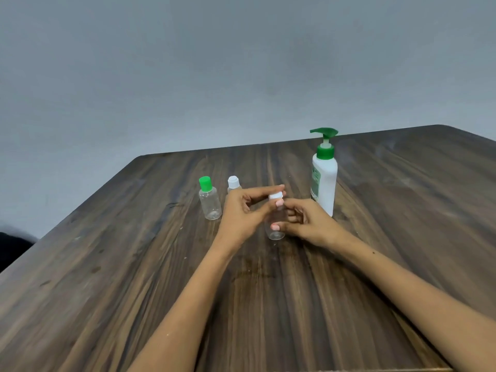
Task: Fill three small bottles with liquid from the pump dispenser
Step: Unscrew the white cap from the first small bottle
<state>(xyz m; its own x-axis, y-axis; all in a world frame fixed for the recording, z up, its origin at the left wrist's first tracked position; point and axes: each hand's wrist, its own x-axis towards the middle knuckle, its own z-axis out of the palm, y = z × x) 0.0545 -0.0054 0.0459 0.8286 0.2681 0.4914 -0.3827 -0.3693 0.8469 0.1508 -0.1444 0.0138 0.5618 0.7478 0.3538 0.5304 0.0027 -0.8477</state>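
Bottles come first: the clear small bottle [274,226] I'm working on stands on the wooden table [107,264], just left of the pump dispenser [324,183]. My right hand [308,224] curls round its body; my left hand [241,213] pinches its white cap [276,195]. To unscrew cleanly, I judge I should steady the base and twist gently. Two capped bottles, green-capped [210,200] and white-capped [233,182], wait farther left.

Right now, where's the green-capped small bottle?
In the head view, the green-capped small bottle stands upright on the table, left of the hands, beside the white-capped bottle partly hidden behind the left hand.
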